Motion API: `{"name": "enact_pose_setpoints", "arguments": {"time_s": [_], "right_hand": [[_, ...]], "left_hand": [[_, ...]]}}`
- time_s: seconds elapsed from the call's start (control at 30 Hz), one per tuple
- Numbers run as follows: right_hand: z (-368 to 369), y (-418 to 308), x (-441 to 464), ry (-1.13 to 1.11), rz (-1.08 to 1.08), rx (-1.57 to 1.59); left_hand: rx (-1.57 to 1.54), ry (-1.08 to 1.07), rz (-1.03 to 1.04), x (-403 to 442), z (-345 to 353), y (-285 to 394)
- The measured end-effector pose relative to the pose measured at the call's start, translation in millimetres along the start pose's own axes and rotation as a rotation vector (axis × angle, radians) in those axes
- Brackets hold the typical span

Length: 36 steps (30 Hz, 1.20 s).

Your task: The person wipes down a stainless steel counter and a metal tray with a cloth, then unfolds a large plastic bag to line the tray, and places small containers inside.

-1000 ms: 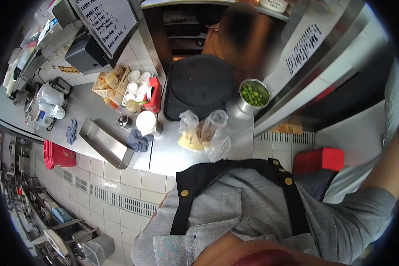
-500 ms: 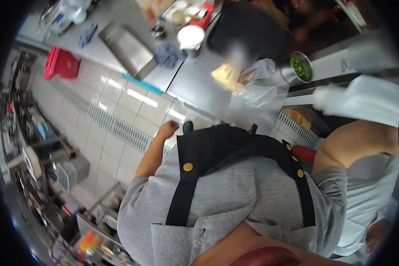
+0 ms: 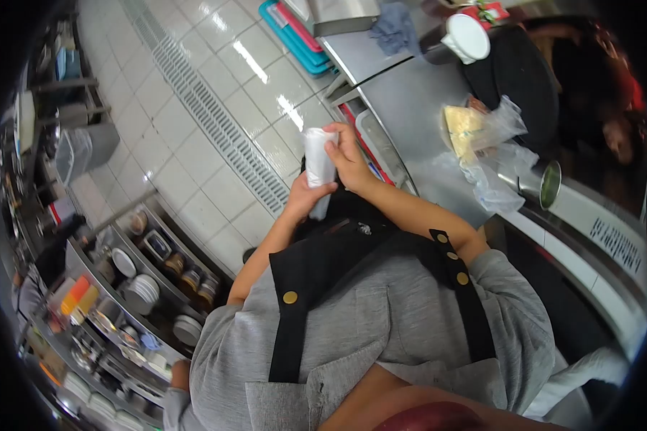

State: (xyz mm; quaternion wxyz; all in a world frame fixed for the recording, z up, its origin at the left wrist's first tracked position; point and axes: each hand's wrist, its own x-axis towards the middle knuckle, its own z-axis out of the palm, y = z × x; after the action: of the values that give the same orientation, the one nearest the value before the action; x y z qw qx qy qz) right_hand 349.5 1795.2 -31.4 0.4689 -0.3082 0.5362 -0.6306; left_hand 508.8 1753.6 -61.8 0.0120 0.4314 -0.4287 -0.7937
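Both my hands are around a white cylindrical item (image 3: 320, 159) in front of my apron, above the tiled floor. My left hand (image 3: 312, 192) closes on its lower end. My right hand (image 3: 349, 158) grips its upper right side, fingers bent over the top. The item looks like a wrapped roll or sleeve; exactly what it is I cannot tell. To the right, a steel counter (image 3: 410, 97) holds a bag with something pale yellow (image 3: 464, 129) and clear plastic bags (image 3: 499, 190).
A white tub (image 3: 467, 37), a blue-grey cloth (image 3: 394, 29) and a black tray (image 3: 514, 79) lie on the counter. Turquoise lids (image 3: 295, 43) stick out beside it. Shelves with bowls (image 3: 142, 291) stand lower left. Parts of other people show at lower left and far right.
My view has turned left, so the counter sits further right. My right arm has come down from the right with a whitish item, and my left hand has joined it at the white cylinder.
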Motion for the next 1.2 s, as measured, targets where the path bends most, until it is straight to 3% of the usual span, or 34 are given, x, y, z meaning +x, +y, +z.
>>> {"name": "enact_pose_setpoints", "arguments": {"time_s": [0.07, 0.1, 0.17, 0.23, 0.3, 0.37, 0.47, 0.73, 0.97, 1.13, 1.2], "right_hand": [[4.0, 69.6, 1.1, 0.110, 0.321, 0.187], [-7.7, 113.1, -3.1, 0.092, 0.356, 0.185], [-37.1, 195.9, -9.9, 0.196, 0.621, -0.273], [-67.2, 232.3, -16.9, 0.223, 0.692, -0.996], [-100.6, 295.4, -32.4, 0.300, 0.724, -1.406], [-87.8, 266.8, -20.7, 0.414, 1.022, -1.352], [-134.9, 321.9, -25.4, 0.705, 0.968, -1.491], [-204.3, 385.8, -8.2, 0.987, 1.049, -1.338], [-236.7, 407.0, -22.8, 0.995, 1.109, -1.424], [-247.5, 412.4, -35.3, 0.820, 1.193, -1.590], [-231.7, 410.1, -44.9, 0.996, 1.033, -1.693]], "left_hand": [[-0.211, 0.038, -0.138, -9.5, -12.8, -23.4], [-0.397, 0.053, -0.254, -13.7, -17.2, -35.1], [-0.452, 0.097, -0.277, -14.3, -26.8, -65.6], [-0.543, 0.105, -0.356, -9.3, -37.4, -83.5], [-0.617, 0.079, -0.415, -2.7, -52.3, -101.4], [-0.714, 0.102, -0.484, 3.0, -74.2, -122.7], [-0.887, 0.162, -0.596, 3.2, -113.2, -136.2], [-1.024, 0.161, -0.617, -22.3, -185.3, -155.6], [-0.978, 0.131, -0.652, -23.5, -209.3, -155.0], [-0.910, 0.119, -0.681, -20.6, -215.8, -148.3], [-0.910, 0.116, -0.680, -17.7, -216.8, -143.6]]}}
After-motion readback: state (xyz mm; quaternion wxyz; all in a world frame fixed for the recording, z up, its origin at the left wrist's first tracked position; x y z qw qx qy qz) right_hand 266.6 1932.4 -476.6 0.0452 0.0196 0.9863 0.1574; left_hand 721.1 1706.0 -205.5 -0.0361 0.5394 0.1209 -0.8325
